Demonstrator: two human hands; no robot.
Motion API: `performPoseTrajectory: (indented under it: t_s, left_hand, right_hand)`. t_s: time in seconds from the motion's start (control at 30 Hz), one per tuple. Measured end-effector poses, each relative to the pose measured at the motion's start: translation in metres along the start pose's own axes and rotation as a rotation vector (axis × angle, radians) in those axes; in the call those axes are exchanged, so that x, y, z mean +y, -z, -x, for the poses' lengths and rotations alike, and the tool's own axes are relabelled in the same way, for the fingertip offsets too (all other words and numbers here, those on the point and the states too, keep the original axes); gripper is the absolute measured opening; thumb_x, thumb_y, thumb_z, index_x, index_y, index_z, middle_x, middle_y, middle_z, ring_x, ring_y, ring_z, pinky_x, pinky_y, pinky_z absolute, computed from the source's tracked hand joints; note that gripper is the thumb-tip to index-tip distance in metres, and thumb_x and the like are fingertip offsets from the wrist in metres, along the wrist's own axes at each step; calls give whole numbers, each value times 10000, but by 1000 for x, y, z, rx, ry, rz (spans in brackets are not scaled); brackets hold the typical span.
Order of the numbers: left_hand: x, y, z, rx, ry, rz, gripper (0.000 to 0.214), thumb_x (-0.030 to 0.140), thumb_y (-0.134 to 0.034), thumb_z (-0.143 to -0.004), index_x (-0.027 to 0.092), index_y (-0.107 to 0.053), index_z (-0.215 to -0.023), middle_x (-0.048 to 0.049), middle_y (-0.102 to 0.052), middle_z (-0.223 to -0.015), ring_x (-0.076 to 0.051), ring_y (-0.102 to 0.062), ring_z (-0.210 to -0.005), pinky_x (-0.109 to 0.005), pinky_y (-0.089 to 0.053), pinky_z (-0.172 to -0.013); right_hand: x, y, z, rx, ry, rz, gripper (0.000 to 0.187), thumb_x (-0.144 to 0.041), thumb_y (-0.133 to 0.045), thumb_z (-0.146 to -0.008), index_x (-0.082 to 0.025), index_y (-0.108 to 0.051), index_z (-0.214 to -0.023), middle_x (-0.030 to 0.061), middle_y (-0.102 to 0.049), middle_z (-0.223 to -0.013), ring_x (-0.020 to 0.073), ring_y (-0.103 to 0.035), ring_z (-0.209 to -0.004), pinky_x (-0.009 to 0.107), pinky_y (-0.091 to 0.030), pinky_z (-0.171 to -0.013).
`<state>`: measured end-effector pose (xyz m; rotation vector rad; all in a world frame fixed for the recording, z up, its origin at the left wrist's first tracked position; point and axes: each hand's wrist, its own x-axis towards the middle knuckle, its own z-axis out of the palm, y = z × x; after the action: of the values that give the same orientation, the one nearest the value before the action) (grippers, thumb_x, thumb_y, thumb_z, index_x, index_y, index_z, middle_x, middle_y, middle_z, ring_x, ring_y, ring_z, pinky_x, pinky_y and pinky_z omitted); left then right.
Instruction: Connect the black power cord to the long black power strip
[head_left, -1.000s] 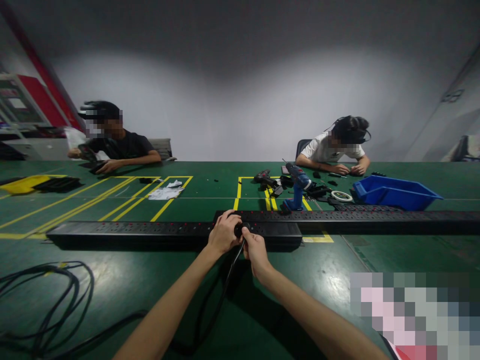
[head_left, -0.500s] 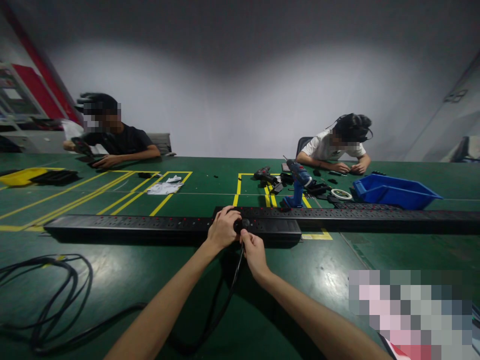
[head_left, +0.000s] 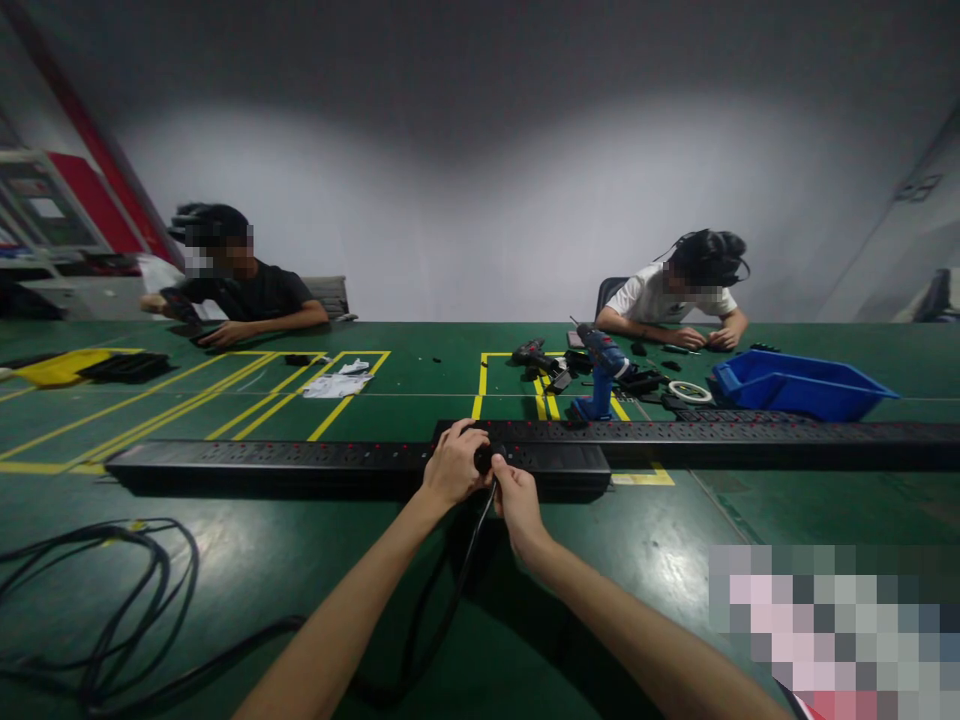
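A long black power strip [head_left: 300, 462] lies across the green table [head_left: 660, 545] in front of me. My left hand [head_left: 451, 465] and my right hand [head_left: 514, 495] meet at a black plug [head_left: 484, 458] sitting on the strip near its right end. Both hands have their fingers closed round the plug. A black cable [head_left: 450, 590] runs from the plug down between my forearms. A second long power strip [head_left: 750, 435] lies just behind and stretches off to the right.
Coiled black cable [head_left: 112, 600] lies at the near left. A blue drill [head_left: 596, 375], a tape roll [head_left: 688, 391] and small black parts sit beyond the strips, beside a blue bin [head_left: 795, 385]. Two other people work at the far edge. Yellow lines mark the table.
My hands stay on the plug at the same spot on the strip. Only the head camera has shifted slightly.
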<state>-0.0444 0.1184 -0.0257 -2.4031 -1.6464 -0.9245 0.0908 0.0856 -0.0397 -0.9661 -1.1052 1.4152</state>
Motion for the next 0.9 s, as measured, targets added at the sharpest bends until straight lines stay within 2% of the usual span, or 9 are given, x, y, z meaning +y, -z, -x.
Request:
performPoseTrajectory:
  t_s: [0.23,0.43,0.57,0.77,0.9]
  left_hand:
    - [0,2,0,-26,1,7,321,279,-625,-722,207,-653,-1033,-72,-658,-1228,-311,-418,-1316,-475,-385,-1066]
    - [2,4,-1,-36,22,22,335,180,-630,-681,218,-662,-1013,-67,-663,-1213,-304,-415,-1323,-484,-375,-1079]
    - [2,4,0,-35,21,28,350,169,-625,-680,222,-654,-1025,-64,-657,-1223,-297,-420,-1318,-478,-379,-1072]
    - [5,5,0,-30,4,23,252,202,-637,-707,228,-642,-957,-53,-666,-1199,-298,-430,-1306,-467,-384,-1061]
    - [5,5,-1,-52,12,39,300,314,-723,-678,233,-627,-951,-63,-664,-1181,-318,-446,-1288,-471,-392,-1049]
  right_hand:
    - [-5,0,0,-22,-18,-4,502,-658,-587,-772,-193,-486,-611,-72,-325,-451,69,-236,-410,228,-167,-409]
    - [7,14,13,-88,155,193,467,-596,-567,-813,-187,-504,-596,-14,-427,-581,119,-374,-572,230,-294,-502]
    - [11,14,19,-80,159,202,441,-557,-529,-852,-193,-489,-606,-10,-423,-613,126,-373,-590,237,-303,-522]
    - [3,15,25,-70,206,208,440,-531,-494,-896,-189,-492,-620,-10,-446,-632,124,-389,-594,243,-322,-566]
    - [-6,37,32,-131,272,434,479,-536,-443,-929,-190,-534,-611,-12,-465,-571,129,-416,-555,250,-284,-562]
